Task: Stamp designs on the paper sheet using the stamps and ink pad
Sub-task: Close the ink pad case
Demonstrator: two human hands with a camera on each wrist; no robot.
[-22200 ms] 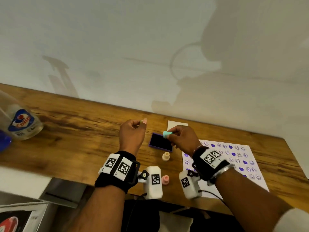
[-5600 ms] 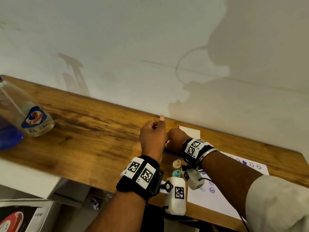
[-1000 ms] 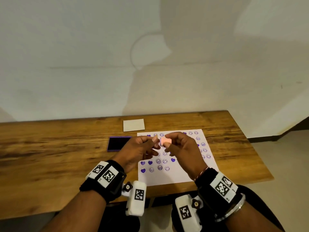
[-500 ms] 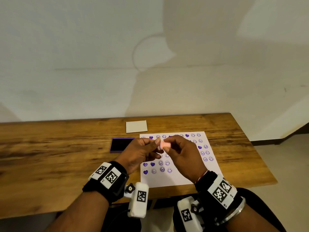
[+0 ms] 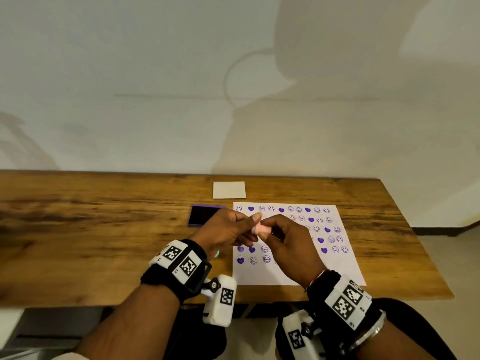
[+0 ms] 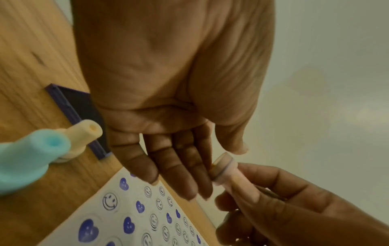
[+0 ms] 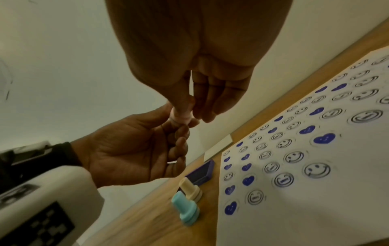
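A small pink stamp [image 5: 261, 229] is held in the air over the white paper sheet [image 5: 311, 268], which carries rows of purple hearts and smiley prints. My right hand [image 5: 270, 229] pinches its handle [image 6: 242, 188] between thumb and fingers. My left hand [image 5: 250, 226] pinches the stamp's round base [image 6: 223, 166] between thumb and forefinger; its other fingers hang fairly straight. The purple ink pad [image 5: 201, 216] lies open on the table just left of the sheet, partly hidden behind my left hand.
A teal stamp [image 7: 185, 211] and a cream stamp [image 7: 190, 189] stand upright on the wooden table [image 5: 91, 229], between the ink pad and the sheet's near left corner. A white card [image 5: 229, 189] lies behind the sheet. A wall runs along the table's far edge.
Over the last second both hands have stayed together on the pink stamp above the sheet, shifting only slightly. Earlier they were over at the ink pad.
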